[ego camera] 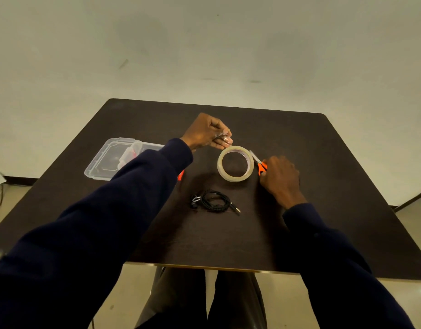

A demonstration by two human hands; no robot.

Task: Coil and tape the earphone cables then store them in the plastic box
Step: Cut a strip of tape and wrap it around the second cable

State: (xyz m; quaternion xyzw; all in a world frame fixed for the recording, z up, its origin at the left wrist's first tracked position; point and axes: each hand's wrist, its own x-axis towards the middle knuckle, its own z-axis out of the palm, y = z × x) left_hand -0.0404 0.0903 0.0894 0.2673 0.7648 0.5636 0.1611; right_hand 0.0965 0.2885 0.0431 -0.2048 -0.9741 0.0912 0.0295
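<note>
On the dark surface (323, 186), right of the plastic box (98, 167), my left hand (206, 134) pinched the free end of the tape roll (236, 178) taut so my right hand (279, 176), gripping the scissors (261, 167), could cut a strip for the coiled earphones (215, 201) lying nearer me.

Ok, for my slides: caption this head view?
Left hand pinches tape end above the tape roll, right hand grips orange scissors, coiled earphones lie nearby.

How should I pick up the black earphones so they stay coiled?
Come from above and pinch across the loops of the earphone cable on its near side. It lies flat on the table, coiled in a ring; the plug sticks out right and the buds left, so lifting by those would probably unwind it.
</note>
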